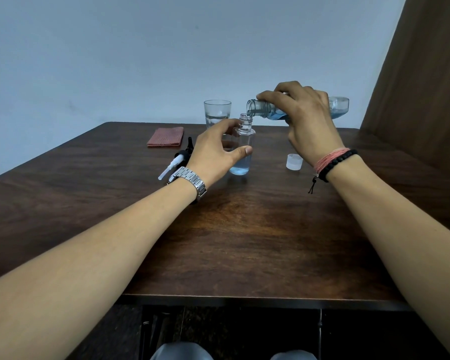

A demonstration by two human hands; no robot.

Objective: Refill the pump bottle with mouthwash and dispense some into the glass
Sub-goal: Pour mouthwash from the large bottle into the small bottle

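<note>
A clear pump bottle (243, 141) stands upright on the dark wooden table (244, 229), its neck open and a little blue liquid at its bottom. My left hand (216, 152) curls around its left side, thumb and fingers on it. My right hand (307, 123) holds the mouthwash bottle (339, 107) tipped almost level, its open mouth just over the pump bottle's neck, blue liquid inside. The pump head (176, 162), black and white with a dip tube, lies on the table left of my left hand. A glass (217, 113) with some clear liquid stands behind.
The mouthwash bottle's translucent cap (294, 161) sits on the table below my right wrist. A folded reddish cloth (166, 136) lies at the back left. A brown curtain (421, 100) hangs at the right. The table's front edge runs near my knees.
</note>
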